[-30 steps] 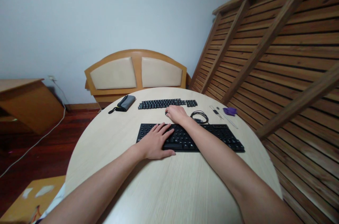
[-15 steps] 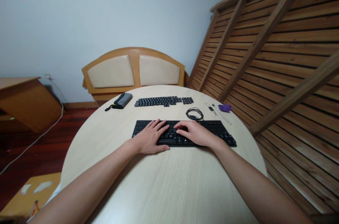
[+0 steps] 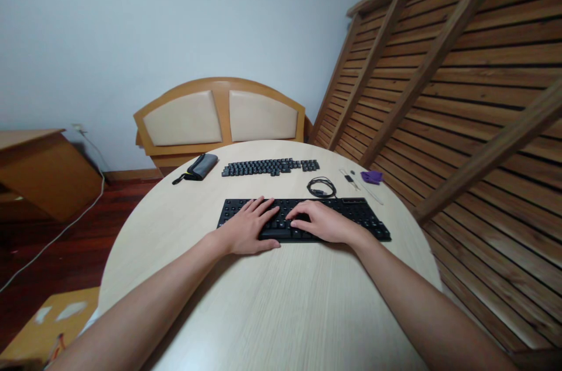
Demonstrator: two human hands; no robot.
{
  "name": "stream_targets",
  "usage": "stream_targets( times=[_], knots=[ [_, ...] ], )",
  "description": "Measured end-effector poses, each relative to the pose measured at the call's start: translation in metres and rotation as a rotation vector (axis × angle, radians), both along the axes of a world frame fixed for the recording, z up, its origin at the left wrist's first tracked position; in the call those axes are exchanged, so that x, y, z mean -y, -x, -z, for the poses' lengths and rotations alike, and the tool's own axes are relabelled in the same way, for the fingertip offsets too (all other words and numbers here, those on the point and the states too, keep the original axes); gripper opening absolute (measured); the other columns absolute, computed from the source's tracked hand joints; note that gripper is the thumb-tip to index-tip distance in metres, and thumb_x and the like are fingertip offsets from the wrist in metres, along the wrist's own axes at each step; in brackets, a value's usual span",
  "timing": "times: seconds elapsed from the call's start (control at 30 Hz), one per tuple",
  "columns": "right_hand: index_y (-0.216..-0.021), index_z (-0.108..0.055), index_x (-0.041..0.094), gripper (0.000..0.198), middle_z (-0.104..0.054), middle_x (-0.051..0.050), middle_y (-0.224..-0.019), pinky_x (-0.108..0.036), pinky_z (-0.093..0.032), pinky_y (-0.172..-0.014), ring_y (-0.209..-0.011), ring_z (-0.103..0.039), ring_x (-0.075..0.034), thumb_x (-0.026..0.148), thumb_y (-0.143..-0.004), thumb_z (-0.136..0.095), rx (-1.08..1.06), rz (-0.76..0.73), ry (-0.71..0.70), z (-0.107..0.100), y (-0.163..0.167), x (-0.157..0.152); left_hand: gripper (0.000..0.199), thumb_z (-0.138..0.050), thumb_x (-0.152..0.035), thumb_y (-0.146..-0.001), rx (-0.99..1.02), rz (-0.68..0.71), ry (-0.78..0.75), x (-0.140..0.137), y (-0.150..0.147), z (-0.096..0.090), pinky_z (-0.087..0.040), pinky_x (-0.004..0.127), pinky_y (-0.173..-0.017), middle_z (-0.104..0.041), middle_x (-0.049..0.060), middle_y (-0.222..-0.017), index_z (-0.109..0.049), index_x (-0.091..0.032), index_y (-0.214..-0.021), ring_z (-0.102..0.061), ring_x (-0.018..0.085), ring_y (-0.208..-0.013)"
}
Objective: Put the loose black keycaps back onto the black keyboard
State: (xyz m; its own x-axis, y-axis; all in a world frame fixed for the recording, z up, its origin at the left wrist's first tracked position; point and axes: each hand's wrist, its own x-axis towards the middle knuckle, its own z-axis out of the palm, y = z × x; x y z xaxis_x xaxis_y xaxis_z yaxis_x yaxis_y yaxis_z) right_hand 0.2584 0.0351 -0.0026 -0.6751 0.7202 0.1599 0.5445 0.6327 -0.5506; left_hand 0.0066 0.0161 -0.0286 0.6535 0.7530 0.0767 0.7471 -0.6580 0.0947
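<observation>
A black keyboard [image 3: 364, 216] lies flat on the round pale table, with its long side facing me. My left hand [image 3: 248, 227] rests on its left half, palm down and fingers spread, with the thumb along the near edge. Over the middle of the board is my right hand [image 3: 322, 222]. Its thumb and index finger curve toward each other in a pinch at a small dark keycap, largely hidden by the fingertips. Beyond the board, loose black keycaps [image 3: 259, 168] sit in rows. A coiled black cable [image 3: 321, 188] lies just behind the keyboard.
At the table's far left is a grey zip pouch [image 3: 204, 167] with a strap. A purple cloth [image 3: 372, 177] and small thin tools [image 3: 350, 179] lie at the right. A slatted wooden frame [image 3: 461, 96] leans close to the table's right side; a headboard [image 3: 223, 107] stands behind.
The view has shifted very slightly. My right thumb and index finger have moved a little on the keyboard; my left hand has stayed in place.
</observation>
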Motion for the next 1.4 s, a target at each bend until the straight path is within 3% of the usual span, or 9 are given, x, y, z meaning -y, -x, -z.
stream_targets(
  times=[0.77, 0.97, 1.2, 1.4],
  knots=[
    [-0.1, -0.077, 0.023, 0.019, -0.076, -0.007, -0.099, -0.035, -0.046, -0.09, -0.098, -0.068, -0.025, 0.028, -0.088, -0.063, 0.268, 0.122, -0.247, -0.01, 0.017, 0.019, 0.092, -0.05, -0.075, -0.087, 0.024, 0.003, 0.008, 0.0, 0.0, 0.0, -0.017, 0.053, -0.12, -0.021, 0.013, -0.164, -0.029, -0.019, -0.156, -0.016, 0.038, -0.15],
    [-0.098, -0.079, 0.023, 0.019, -0.077, -0.008, -0.101, -0.035, -0.049, -0.083, -0.097, -0.069, -0.027, 0.027, -0.089, -0.063, 0.362, 0.194, -0.234, -0.018, 0.024, 0.025, 0.091, -0.048, -0.075, -0.087, 0.007, 0.004, 0.002, 0.001, -0.001, 0.0, -0.017, 0.053, -0.12, -0.021, 0.014, -0.164, -0.029, -0.019, -0.156, -0.016, 0.038, -0.151],
    [-0.094, -0.08, 0.027, 0.015, -0.078, -0.007, -0.098, -0.033, -0.05, -0.076, -0.095, -0.071, -0.028, 0.026, -0.087, -0.067, 0.49, 0.258, -0.126, -0.034, 0.037, 0.027, 0.092, -0.048, -0.076, -0.087, 0.003, 0.007, -0.002, 0.001, -0.001, 0.0, -0.017, 0.052, -0.121, -0.021, 0.015, -0.164, -0.029, -0.018, -0.156, -0.017, 0.038, -0.15],
    [-0.085, -0.081, 0.027, 0.013, -0.079, -0.008, -0.089, -0.032, -0.05, -0.074, -0.089, -0.072, -0.027, 0.021, -0.081, -0.071, 0.492, 0.244, -0.099, -0.038, 0.042, 0.018, 0.091, -0.048, -0.075, -0.087, 0.018, 0.009, -0.005, 0.0, 0.0, 0.001, -0.017, 0.053, -0.121, -0.022, 0.015, -0.164, -0.03, -0.018, -0.156, -0.017, 0.038, -0.15]
  ],
)
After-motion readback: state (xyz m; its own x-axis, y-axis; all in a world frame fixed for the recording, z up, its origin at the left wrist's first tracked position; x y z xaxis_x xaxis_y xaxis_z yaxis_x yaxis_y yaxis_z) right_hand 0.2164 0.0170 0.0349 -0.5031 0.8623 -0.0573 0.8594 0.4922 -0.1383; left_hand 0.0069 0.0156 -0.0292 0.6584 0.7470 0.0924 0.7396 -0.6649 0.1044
